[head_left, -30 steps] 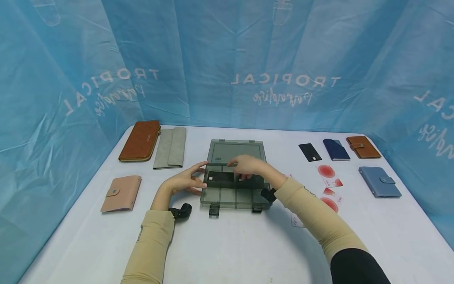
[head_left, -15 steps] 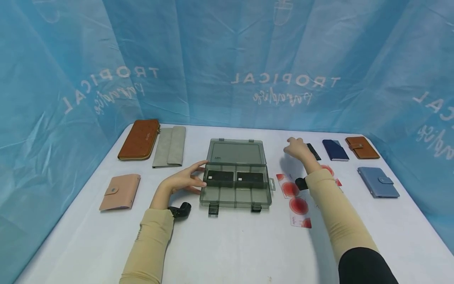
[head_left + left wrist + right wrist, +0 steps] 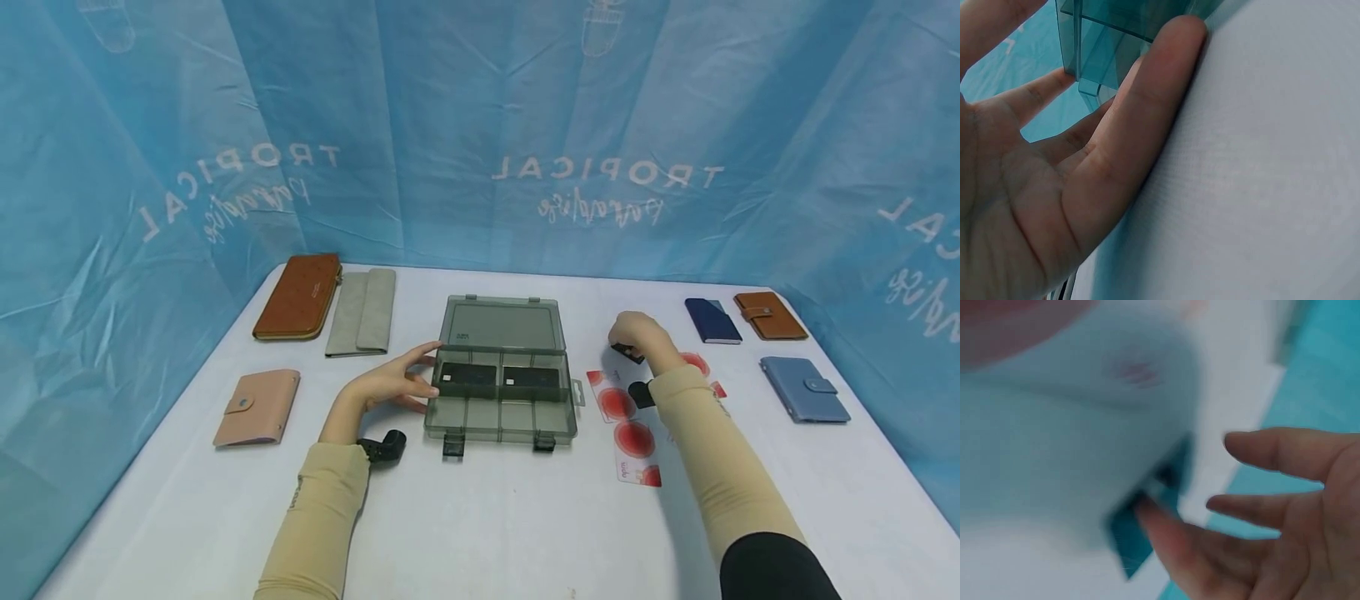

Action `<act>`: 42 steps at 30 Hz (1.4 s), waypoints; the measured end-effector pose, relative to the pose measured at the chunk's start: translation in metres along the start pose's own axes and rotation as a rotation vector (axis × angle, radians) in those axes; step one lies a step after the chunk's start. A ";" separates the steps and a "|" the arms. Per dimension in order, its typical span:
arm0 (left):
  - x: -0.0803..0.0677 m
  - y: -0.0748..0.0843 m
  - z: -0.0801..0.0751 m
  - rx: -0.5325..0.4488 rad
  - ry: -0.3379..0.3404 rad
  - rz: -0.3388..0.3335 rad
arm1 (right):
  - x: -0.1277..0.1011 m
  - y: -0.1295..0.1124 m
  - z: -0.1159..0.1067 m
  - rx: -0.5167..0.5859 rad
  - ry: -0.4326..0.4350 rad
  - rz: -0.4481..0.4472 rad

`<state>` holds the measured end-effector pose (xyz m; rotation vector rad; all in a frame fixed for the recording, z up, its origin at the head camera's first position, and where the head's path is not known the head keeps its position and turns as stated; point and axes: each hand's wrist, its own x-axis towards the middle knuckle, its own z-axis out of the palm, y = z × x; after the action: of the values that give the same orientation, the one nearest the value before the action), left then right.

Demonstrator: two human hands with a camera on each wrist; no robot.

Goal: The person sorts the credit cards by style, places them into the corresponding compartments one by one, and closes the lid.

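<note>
A translucent grey-green compartment box (image 3: 480,417) lies at mid-table, its lid (image 3: 501,323) folded back. Two black cards with chips, a left one (image 3: 480,379) and a right one (image 3: 542,382), lie in separate compartments of its back row. My left hand (image 3: 390,382) rests its extended fingers against the box's left side; in the left wrist view the fingers (image 3: 1166,69) touch its wall. Right of the box, my right hand (image 3: 642,337) holds another black card (image 3: 627,353) by its edge. The right wrist view is blurred, with that card (image 3: 1132,540) by a fingertip.
Red-and-white cards (image 3: 634,442) lie between the box and my right sleeve, some partly hidden. Far right are a navy cardholder (image 3: 712,321), a brown wallet (image 3: 771,315) and a blue wallet (image 3: 805,390). On the left lie a brown zip wallet (image 3: 297,297), grey wallet (image 3: 362,312) and pink wallet (image 3: 257,407).
My right hand left the box's back row, went right to the loose black card and now has it, shifted left and nearer from its earlier spot. The left hand stayed put.
</note>
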<state>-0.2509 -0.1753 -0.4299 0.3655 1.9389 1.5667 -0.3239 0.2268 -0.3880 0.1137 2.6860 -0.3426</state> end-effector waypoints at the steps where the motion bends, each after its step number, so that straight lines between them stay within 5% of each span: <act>1: 0.000 0.000 0.000 -0.001 0.000 0.000 | -0.001 -0.002 -0.002 0.015 0.003 -0.006; 7: 0.000 -0.001 0.001 0.001 -0.001 0.006 | 0.000 0.007 -0.002 -0.039 0.027 0.040; 14: -0.001 0.000 0.001 0.012 -0.003 0.000 | 0.008 0.029 0.001 0.099 -0.063 0.028; 19: -0.002 0.002 0.000 0.020 0.006 -0.004 | 0.008 0.034 -0.001 0.147 0.040 0.015; 24: -0.001 0.001 0.000 0.017 0.002 -0.002 | -0.001 0.033 -0.008 0.428 0.154 -0.117; 33: -0.002 0.001 0.001 0.031 0.016 -0.002 | -0.029 -0.001 -0.020 0.883 0.162 -0.276; 42: -0.001 0.001 0.002 0.035 0.015 -0.001 | -0.049 -0.038 0.007 0.779 0.023 -0.428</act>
<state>-0.2490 -0.1745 -0.4291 0.3687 1.9799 1.5408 -0.2815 0.1872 -0.3645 -0.2346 2.4198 -1.5011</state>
